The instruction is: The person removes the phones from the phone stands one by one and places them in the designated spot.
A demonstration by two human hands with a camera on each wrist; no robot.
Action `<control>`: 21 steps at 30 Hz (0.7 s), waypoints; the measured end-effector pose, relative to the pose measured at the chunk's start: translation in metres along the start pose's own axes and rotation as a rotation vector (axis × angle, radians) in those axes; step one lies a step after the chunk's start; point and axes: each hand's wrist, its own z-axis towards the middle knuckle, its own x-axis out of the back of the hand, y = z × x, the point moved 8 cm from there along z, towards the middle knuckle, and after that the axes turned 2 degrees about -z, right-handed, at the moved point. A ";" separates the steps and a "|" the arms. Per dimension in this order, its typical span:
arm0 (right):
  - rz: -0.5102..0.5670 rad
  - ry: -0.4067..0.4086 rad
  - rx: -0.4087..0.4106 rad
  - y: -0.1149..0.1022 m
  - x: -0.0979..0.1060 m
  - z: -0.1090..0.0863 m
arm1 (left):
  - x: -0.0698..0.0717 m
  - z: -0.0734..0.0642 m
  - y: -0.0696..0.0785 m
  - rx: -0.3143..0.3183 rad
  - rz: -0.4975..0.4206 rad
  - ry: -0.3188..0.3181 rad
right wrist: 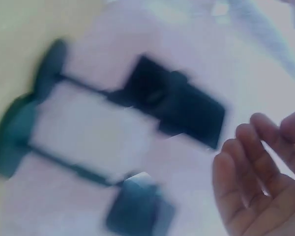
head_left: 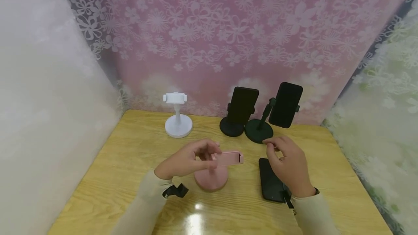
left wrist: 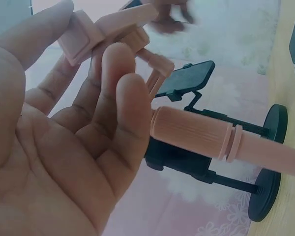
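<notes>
My left hand (head_left: pixel 191 159) pinches one end of the clamp of a pink phone stand (head_left: pixel 230 158), thumb on one side and fingertips on the other. The stand is upright on its round base (head_left: pixel 211 181), and no phone sits in its clamp. In the left wrist view the ribbed pink stem (left wrist: pixel 191 130) shows beyond the fingers. To the right, my right hand (head_left: pixel 289 162) hovers over a dark phone (head_left: pixel 269 182) lying on the table and partly hides it. Its fingers are loosely bent and hold nothing, as the right wrist view shows.
Along the back stand a white phone stand (head_left: pixel 178 126) with a bare clamp, a black stand (head_left: pixel 231 128) and a dark green stand (head_left: pixel 258 130). Each dark stand holds a phone. Patterned cloth (head_left: pixel 222 39) hangs behind the wooden table (head_left: pixel 130 177).
</notes>
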 end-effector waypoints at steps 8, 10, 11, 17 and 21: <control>0.270 0.102 0.238 -0.075 0.007 0.017 | 0.002 -0.002 0.003 -0.038 0.004 0.035; 0.304 0.107 0.260 -0.082 0.007 0.016 | 0.001 -0.002 0.004 -0.040 0.000 0.038; 0.313 0.110 0.272 -0.085 0.008 0.015 | 0.000 -0.002 0.003 -0.039 -0.001 0.041; 0.324 0.094 0.300 -0.090 0.006 0.009 | -0.002 -0.005 0.000 -0.033 -0.005 0.064; 0.308 0.069 0.288 -0.087 0.004 0.007 | -0.003 -0.009 0.000 -0.023 0.002 0.086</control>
